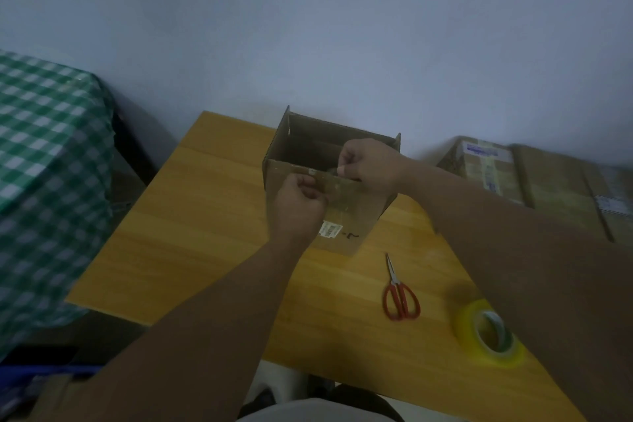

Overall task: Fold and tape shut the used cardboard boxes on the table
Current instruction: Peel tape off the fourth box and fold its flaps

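Cardboard box work looks barely begun. Nearest, at 4 o'clock on the table (205, 233), the yellow tape roll (467, 325) lies unheld, with the red-handled scissors (394, 279) just beyond it at 3 o'clock, also unheld. Farther in, at 12 o'clock, the cardboard box (346, 216) stands with its top wide open and no flap folded over. At its near rim the left hand (299, 205) and right hand (371, 164) each have their fingers curled, apparently pinching a glossy strip of old tape (339, 188) on the near wall. Folding, fresh taping and cutting all remain. Off the table at 2 o'clock sit other boxes (534, 181), seemingly already taped.
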